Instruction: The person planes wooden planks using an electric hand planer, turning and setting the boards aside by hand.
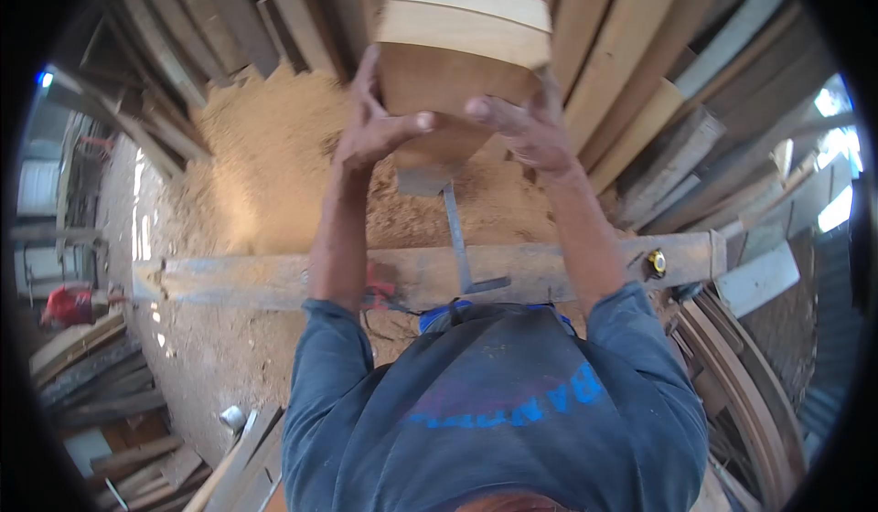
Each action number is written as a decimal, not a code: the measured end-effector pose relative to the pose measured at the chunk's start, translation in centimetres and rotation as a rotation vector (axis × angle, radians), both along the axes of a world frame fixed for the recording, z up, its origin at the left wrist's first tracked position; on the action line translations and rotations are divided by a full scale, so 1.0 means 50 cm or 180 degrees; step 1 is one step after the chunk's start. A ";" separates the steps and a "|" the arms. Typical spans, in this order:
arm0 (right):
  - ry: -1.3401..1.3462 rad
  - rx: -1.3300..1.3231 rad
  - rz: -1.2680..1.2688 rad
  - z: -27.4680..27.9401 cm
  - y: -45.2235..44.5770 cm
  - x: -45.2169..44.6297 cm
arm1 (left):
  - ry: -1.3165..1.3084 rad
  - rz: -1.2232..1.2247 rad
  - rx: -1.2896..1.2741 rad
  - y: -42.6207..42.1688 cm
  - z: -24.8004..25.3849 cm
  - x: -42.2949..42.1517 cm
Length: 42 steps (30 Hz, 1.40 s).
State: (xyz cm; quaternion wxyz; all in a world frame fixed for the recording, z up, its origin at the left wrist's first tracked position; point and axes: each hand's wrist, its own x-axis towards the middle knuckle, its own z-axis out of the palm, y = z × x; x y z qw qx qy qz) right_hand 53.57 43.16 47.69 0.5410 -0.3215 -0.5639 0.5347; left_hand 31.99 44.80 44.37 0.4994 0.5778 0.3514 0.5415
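Note:
Both hands hold up a thick wooden block (462, 69) with a pale top band and a browner face. My left hand (377, 123) grips its left side, thumb across the near face. On the right side, my right hand (530, 128) holds it the same way, its thumb pointing inward. Below the block, a metal square (455, 233) rests against a long wooden beam (521, 270). A yellow and black tape measure (657, 263) sits on the beam's right part. A red tool (380, 283), partly hidden, is beside my left forearm.
Sawdust (265, 155) is heaped beyond the beam. Long boards (622, 55) lean all along the far side. More lumber (101, 375) is stacked at the lower left, and curved planks (741, 384) lie at the lower right. A person in red (69, 305) is at the far left.

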 end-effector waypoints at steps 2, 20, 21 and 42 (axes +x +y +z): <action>0.0148 0.0111 -0.0173 0.012 0.002 0.029 | -0.0066 -0.0058 -0.0042 0.000 0.004 0.050; -0.0169 -0.0403 -0.0050 -0.200 0.010 0.447 | 0.1655 0.0336 -0.1079 -0.094 -0.381 0.456; -0.0205 -0.0405 -0.0059 -0.220 0.006 0.462 | 0.2872 0.0225 -0.1252 -0.145 -0.467 0.456; -0.1171 -0.1249 -0.0299 -0.615 0.131 0.764 | 0.4662 0.0498 -0.2574 -0.533 -0.689 0.268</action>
